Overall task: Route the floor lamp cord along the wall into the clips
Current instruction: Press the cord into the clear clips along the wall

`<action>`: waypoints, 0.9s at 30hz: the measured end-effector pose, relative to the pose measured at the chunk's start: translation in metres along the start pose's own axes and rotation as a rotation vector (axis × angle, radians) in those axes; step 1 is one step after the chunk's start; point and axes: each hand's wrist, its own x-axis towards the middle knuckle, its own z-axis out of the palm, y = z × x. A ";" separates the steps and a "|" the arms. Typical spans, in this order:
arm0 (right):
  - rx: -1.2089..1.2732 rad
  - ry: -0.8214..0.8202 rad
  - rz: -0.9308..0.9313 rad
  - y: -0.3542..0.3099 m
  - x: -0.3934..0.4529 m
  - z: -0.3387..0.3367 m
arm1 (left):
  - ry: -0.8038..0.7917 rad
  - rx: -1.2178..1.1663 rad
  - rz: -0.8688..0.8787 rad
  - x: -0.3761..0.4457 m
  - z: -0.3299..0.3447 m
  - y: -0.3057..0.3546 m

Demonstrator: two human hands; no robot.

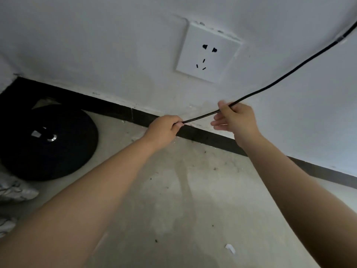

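**Two hands on one black cord, low on the wall**

Two hands are on the lamp cord (274, 83) here, so we've got it stretched in front of the white wall (96, 35) just above the dark baseboard (119, 111). The cord comes in from the upper right corner of the frame, passes through a small clear clip (341, 40) stuck to the wall up there, then sags down and left toward the middle of the frame.

Our right hand (236, 118) pinches it between thumb and forefinger right of center, with the other fingers spread loosely open below. A short straight run of cord goes from there down-left to our left hand (164, 130), which is curled into a closed fist around it. Past that fist we can't see where the cord goes.

The cord hangs clear of the wall between the clip and our right hand, as far as we can tell.

Above the hands, center-top of the frame, there's a white wall socket (208, 53) with nothing plugged in. Over at the left, the round black lamp base (63, 151) sits on the bare concrete floor (193, 200) near the corner. A bit of a light-coloured sneaker (17, 190) pokes in at the left edge, and a small white scrap (230, 248) lies on the floor at bottom right, well away from everything else.
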 end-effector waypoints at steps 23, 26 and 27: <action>-0.004 0.169 0.007 0.050 0.024 0.050 | 0.192 0.281 -0.014 0.036 0.015 0.001; 0.031 0.129 0.000 0.051 0.019 0.048 | 0.214 0.281 -0.054 0.032 0.020 -0.002; 0.039 0.119 -0.004 0.052 0.016 0.046 | 0.212 0.272 -0.076 0.031 0.023 -0.004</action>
